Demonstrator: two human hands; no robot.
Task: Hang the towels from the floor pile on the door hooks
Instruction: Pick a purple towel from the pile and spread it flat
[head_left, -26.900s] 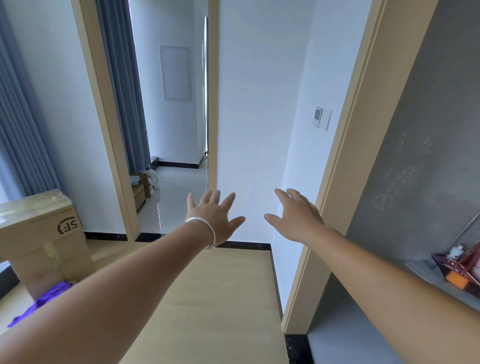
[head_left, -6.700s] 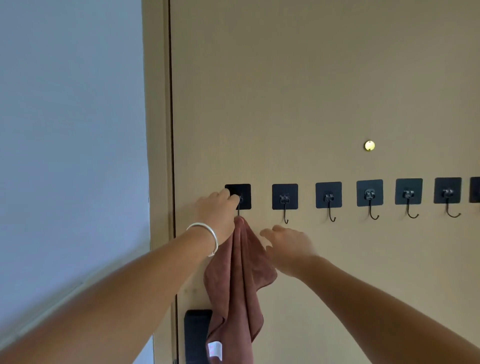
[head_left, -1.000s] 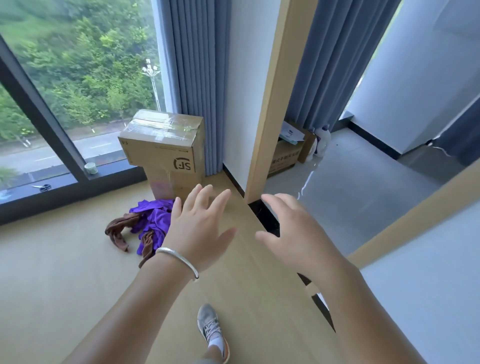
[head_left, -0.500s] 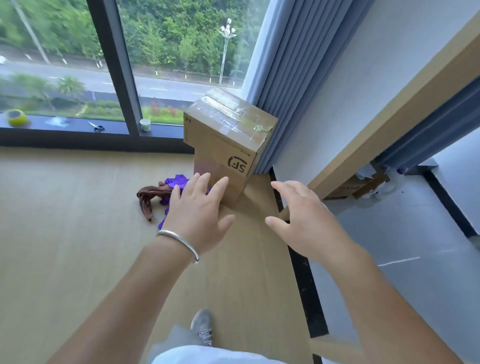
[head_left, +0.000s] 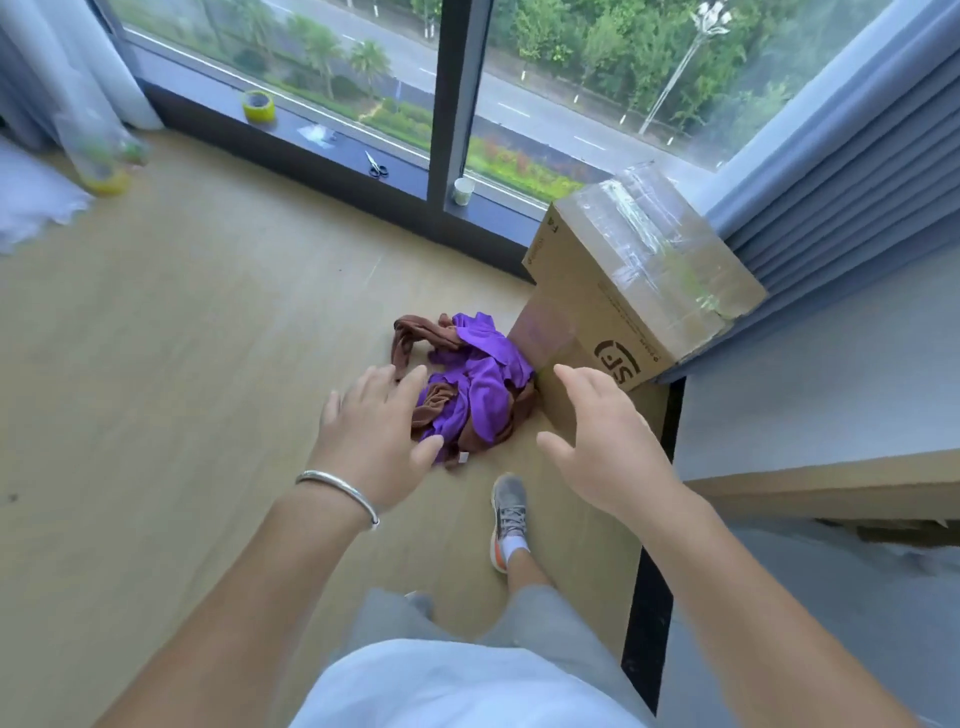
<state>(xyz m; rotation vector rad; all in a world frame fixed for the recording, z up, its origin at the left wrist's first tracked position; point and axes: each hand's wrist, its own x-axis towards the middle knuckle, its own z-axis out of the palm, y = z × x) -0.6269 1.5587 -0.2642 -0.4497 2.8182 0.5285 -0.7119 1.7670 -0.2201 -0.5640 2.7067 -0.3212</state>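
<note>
A pile of purple and brown towels (head_left: 475, 387) lies crumpled on the wooden floor against the foot of a cardboard box (head_left: 631, 291). My left hand (head_left: 376, 436), with a silver bangle at the wrist, hovers just left of the pile with fingers spread, holding nothing. My right hand (head_left: 605, 441) hovers to the right of the pile, in front of the box, fingers also spread and empty. Neither hand touches the towels. The door and its hooks are out of view.
A window sill (head_left: 332, 156) at the back holds a tape roll (head_left: 258, 106), scissors (head_left: 377, 166) and a small cup (head_left: 461, 191). Grey curtains (head_left: 852, 171) hang right. My grey shoe (head_left: 508, 514) stands just before the pile. A dark threshold strip (head_left: 652, 597) borders the floor at right.
I have stepped closer and the view has tilted down, so the towel pile now lies directly ahead between my hands. Both hands stay spread and empty.
</note>
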